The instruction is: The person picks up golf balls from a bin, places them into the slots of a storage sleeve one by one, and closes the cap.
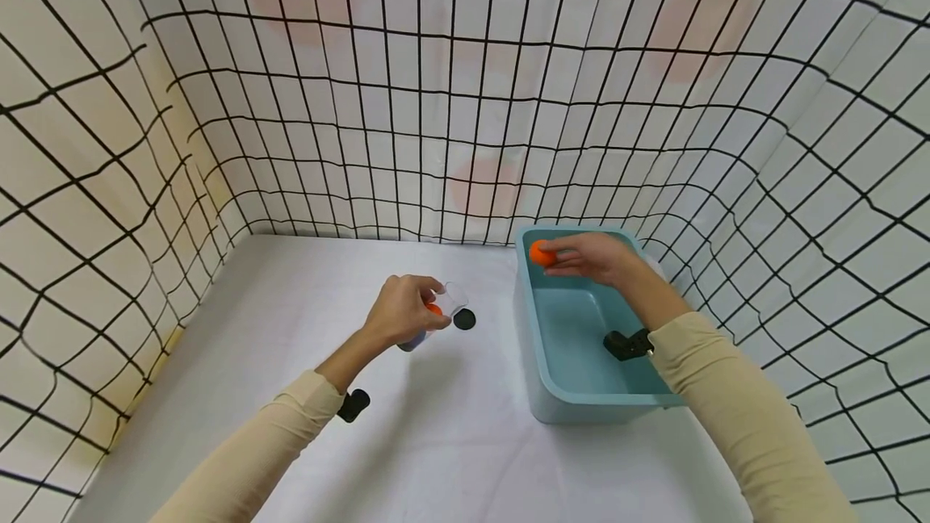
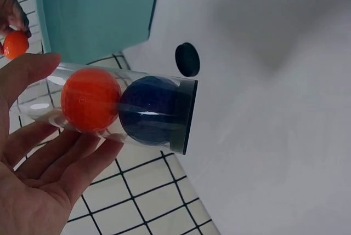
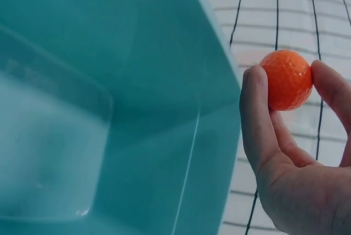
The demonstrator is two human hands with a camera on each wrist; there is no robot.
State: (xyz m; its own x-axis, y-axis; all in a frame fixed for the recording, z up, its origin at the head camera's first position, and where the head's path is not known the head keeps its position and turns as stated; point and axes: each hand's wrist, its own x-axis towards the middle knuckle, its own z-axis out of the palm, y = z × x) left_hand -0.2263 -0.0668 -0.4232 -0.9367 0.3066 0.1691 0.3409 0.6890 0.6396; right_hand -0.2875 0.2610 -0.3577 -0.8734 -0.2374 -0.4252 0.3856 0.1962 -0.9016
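My left hand point(image 1: 403, 309) grips a clear plastic tube point(image 2: 109, 103) that lies tilted above the table. Inside the tube sit an orange golf ball point(image 2: 91, 99) and a dark blue ball point(image 2: 148, 110), the blue one against the black cap at the tube's end. The tube's other end is uncapped. Over the teal bin's far left part, my right hand point(image 1: 592, 257) pinches a second orange golf ball point(image 3: 288, 80) between thumb and fingers. A loose black round cap point(image 1: 464, 319) lies on the table just right of the tube.
The teal bin point(image 1: 541, 361) stands on the right of the white-covered table point(image 1: 465, 458), its walls rising under my right forearm. Black wire mesh point(image 1: 450, 95) surrounds the table at the back and both sides.
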